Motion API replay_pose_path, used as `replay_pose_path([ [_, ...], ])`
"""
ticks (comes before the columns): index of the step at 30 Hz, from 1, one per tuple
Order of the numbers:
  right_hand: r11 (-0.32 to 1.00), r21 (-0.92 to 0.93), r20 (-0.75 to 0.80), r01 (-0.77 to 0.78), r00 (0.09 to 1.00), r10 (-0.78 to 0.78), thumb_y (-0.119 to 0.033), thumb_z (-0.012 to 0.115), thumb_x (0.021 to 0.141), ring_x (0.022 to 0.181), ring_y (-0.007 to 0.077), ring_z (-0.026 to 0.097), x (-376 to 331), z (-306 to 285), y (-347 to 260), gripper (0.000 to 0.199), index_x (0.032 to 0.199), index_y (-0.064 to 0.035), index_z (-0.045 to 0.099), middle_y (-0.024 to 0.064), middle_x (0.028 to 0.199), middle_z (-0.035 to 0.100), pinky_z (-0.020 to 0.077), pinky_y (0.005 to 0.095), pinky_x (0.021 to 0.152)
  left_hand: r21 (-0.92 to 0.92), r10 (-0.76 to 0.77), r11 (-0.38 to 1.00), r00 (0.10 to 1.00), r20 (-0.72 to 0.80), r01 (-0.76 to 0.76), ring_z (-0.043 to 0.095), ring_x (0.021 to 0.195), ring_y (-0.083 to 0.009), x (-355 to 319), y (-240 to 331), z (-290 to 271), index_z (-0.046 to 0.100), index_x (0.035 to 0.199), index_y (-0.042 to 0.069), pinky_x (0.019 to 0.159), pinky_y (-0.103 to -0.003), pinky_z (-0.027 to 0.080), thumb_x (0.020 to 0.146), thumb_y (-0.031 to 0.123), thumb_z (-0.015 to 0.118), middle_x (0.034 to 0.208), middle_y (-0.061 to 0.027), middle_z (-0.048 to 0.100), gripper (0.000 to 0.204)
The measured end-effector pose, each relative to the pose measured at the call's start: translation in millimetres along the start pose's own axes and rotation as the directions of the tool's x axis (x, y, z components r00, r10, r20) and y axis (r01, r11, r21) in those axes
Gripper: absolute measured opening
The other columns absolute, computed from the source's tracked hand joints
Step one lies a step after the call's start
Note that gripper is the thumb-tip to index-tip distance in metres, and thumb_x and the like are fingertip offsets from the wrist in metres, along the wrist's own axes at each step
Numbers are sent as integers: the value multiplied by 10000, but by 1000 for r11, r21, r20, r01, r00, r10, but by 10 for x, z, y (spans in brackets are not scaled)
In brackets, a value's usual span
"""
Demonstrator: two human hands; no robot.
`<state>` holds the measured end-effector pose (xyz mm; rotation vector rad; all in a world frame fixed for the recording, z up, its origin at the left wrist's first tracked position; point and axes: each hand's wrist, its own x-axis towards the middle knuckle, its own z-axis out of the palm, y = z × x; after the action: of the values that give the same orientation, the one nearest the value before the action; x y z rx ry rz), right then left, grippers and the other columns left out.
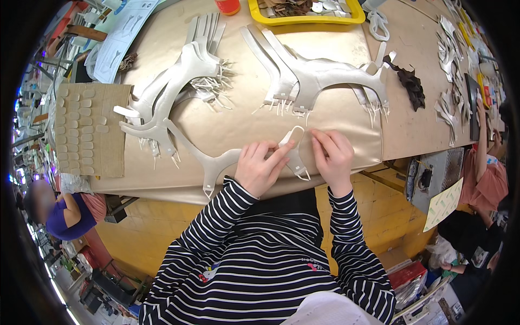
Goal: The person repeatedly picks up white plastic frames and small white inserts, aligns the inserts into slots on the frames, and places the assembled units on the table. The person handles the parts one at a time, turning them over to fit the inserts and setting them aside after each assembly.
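Currently, the left hand (259,167) rests on the desk (411,124) with its fingers curled and its fingertips pinching a pale grey cut strip (295,154). The strip forms a narrow loop at its top end and lies between the two hands, near the desk's front edge. The right hand (333,154) sits just beside it at 3 o'clock, fingers bent downward and pressing on the gold sheet (238,116); whether it touches the strip cannot be told. A long forked grey piece (208,162) lies at 9 o'clock from the left hand, its end touching or passing under that hand.

At 11 o'clock, a stack of similar grey pieces (179,81) is spread on the gold sheet. At 12 o'clock lies a second stack of grey pieces (319,76). A yellow tray (303,20) stands at the far edge of the desk. A cardboard panel with small oval cut-outs (86,130) lies at 9 o'clock, well apart from the hands. A dark brown scrap (409,81) lies at 2 o'clock. Another person's arm (481,141) shows at the right edge.
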<state>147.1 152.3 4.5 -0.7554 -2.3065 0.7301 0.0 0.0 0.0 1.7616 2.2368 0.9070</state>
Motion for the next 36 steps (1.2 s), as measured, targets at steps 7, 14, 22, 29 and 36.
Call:
replay_pose_path([
  [7, 998, -41, 0, 43, 999, -43, -3, 727, 829, 708, 260, 613, 1, -42, 29, 198, 1019, -49, 757, 81, 820, 647, 482, 363, 641, 62, 19, 998, 1000, 3, -19, 546, 828, -197, 36, 73, 48, 718, 1291, 237, 761, -348, 423, 861, 198, 744, 932, 3, 574, 433],
  [14, 994, -77, 68, 75, 995, -70, -68, 739, 820, 753, 237, 613, -4, -41, 15, 244, 1060, -105, 756, 39, 855, 631, 472, 361, 685, 32, -16, 999, 1000, -15, 17, 549, 830, -194, 39, 75, 59, 735, 1263, 231, 762, -351, 420, 869, 190, 733, 897, 6, 569, 396],
  [22, 993, -93, 101, 79, 992, -70, -72, 735, 822, 758, 234, 614, 25, -42, -12, 269, 1088, -106, 754, 41, 856, 628, 462, 362, 680, -439, -355, 839, 935, 3, 321, 522, 756, -172, 92, 31, -38, 688, 1187, 77, 746, -309, 448, 848, 113, 760, 981, -59, 618, 348],
  [29, 998, -31, 19, 49, 999, -48, -42, 725, 818, 743, 246, 617, -30, -6, 29, 251, 1065, -77, 752, 57, 843, 630, 475, 367, 680, -329, -422, 867, 903, -82, 375, 576, 793, -196, 308, 131, 53, 647, 1144, 43, 724, -323, 461, 818, 118, 782, 991, -74, 615, 360],
  [36, 968, -186, 132, 171, 980, -148, -146, 760, 819, 896, 212, 584, -17, -8, -12, 300, 1119, -156, 767, 15, 937, 610, 443, 370, 800, -211, -453, 882, 883, -125, 422, 611, 892, -242, 331, 219, 110, 639, 1108, 79, 779, -375, 435, 799, 158, 784, 950, -64, 601, 350],
])
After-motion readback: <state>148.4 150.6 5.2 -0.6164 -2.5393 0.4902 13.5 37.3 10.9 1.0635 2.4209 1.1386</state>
